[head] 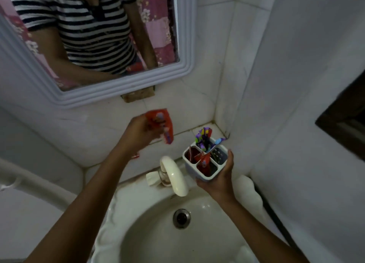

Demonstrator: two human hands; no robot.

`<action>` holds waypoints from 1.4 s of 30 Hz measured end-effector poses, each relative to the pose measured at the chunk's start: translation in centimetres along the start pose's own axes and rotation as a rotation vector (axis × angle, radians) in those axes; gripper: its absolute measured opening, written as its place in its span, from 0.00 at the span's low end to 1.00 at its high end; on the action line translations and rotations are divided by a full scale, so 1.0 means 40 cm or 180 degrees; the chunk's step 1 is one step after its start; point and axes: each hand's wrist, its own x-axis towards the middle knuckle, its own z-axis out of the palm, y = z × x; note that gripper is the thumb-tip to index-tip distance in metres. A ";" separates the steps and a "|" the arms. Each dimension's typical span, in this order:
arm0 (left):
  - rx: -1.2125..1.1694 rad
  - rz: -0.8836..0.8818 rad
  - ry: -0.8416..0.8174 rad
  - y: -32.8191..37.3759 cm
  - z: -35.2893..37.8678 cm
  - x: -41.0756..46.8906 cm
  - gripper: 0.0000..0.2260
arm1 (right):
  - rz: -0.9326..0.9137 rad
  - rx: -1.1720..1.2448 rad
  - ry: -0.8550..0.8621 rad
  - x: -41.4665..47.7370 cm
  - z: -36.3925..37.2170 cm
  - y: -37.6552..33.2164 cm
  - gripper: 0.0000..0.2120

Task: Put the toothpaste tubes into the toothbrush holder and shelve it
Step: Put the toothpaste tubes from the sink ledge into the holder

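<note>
The left hand (141,131), at centre frame, is closed around a red toothpaste tube (161,125). The fingers wrap the tube's lower part; its flat crimped end projects up and to the right of the fist. The tube is motion-blurred, so the print on it cannot be read. It is held in the air, clear of the tiled ledge (110,136) behind it and well apart from the holder.

The right hand (221,175), right of centre, cups the toothbrush holder (205,164) from below and from its right side, with the thumb laid up along the right wall. The grip is a closed cradle, not a pinch. The holder is white, square, and divided into four compartments. The upper compartment carries toothbrushes (204,139) with purple, green and blue handles. The left compartment and the lower compartment each carry a red tube (203,161) standing tilted. The right compartment has a perforated floor, and its contents cannot be determined.

Clearances: the holder is off every surface, just right of the cream faucet (173,175) and above the rear rim of the sink (150,235). Open room lies between the two hands, over the faucet. The tiled wall corner stands close behind the holder, at upper right of it. The basin drain (181,218) sits below the faucet spout. A white-framed mirror (126,82) occupies the upper left of the frame and reflects a striped shirt (87,25).
</note>
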 end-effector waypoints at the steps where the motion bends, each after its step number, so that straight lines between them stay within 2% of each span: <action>1: -0.0373 0.0129 -0.0068 0.051 0.010 -0.002 0.14 | -0.0091 -0.0047 -0.0056 0.002 0.010 0.017 0.72; 4: -0.0708 0.0443 -0.0513 0.139 0.062 0.010 0.10 | 0.0077 -0.0294 -0.0169 -0.007 0.040 0.013 0.71; 8: 0.0256 0.0666 -0.1012 0.140 0.153 0.038 0.12 | -0.0075 -0.0039 -0.0329 -0.023 0.055 -0.027 0.68; 11: 0.0615 0.0628 -0.1219 0.120 0.191 0.055 0.10 | -0.0076 -0.0051 -0.0174 -0.017 0.055 -0.036 0.64; 13: 0.0605 0.0633 -0.1197 0.110 0.170 0.060 0.09 | -0.0145 -0.0006 -0.0164 -0.014 0.052 -0.038 0.65; 16: 0.0514 0.0419 -0.0667 0.047 0.082 0.065 0.08 | -0.0114 0.0036 -0.0240 -0.015 0.055 -0.029 0.69; 17: 0.0691 0.0269 -0.0375 0.002 0.047 0.066 0.07 | -0.0087 0.0031 -0.0254 -0.015 0.054 -0.034 0.70; 19: 0.1616 -0.0225 0.0036 -0.112 -0.023 0.063 0.10 | -0.0089 -0.0027 -0.0200 -0.014 0.055 -0.036 0.70; 21: 0.2576 -0.0807 -0.0265 -0.232 -0.070 0.041 0.16 | -0.0084 -0.0017 -0.0221 -0.015 0.052 -0.040 0.69; 23: 0.3224 -0.1177 -0.0675 -0.323 -0.087 0.003 0.20 | -0.0101 -0.0057 -0.0222 -0.017 0.052 -0.044 0.68; 27: 0.3564 -0.1087 -0.0690 -0.412 -0.076 -0.054 0.19 | 0.0031 -0.0173 -0.0241 -0.015 0.055 -0.018 0.69; 29: 0.3571 -0.0867 -0.0716 -0.411 -0.070 -0.051 0.17 | 0.0051 -0.0187 -0.0251 -0.015 0.055 -0.020 0.70; 31: 0.3271 -0.0730 -0.0719 -0.373 -0.069 -0.036 0.15 | 0.0198 -0.0150 -0.0280 -0.014 0.057 -0.011 0.71; 33: 0.2624 -0.0549 -0.0468 -0.304 -0.071 -0.020 0.11 | 0.0246 -0.0242 -0.0273 -0.011 0.061 -0.004 0.73; 35: 0.1834 -0.0219 0.0017 -0.207 -0.070 -0.017 0.09 | 0.0295 -0.0226 -0.0260 -0.011 0.060 -0.009 0.75; 38: 0.0660 0.0312 0.0423 -0.032 -0.048 -0.035 0.08 | 0.0349 -0.0095 -0.0279 -0.013 0.059 -0.023 0.69; 40: 0.0421 0.0624 0.0224 0.066 -0.026 -0.051 0.08 | 0.0351 -0.0187 -0.0220 -0.013 0.059 -0.023 0.71; 42: 0.0616 0.0867 -0.0101 0.129 -0.002 -0.067 0.08 | 0.0281 -0.0204 -0.0236 -0.011 0.067 0.008 0.75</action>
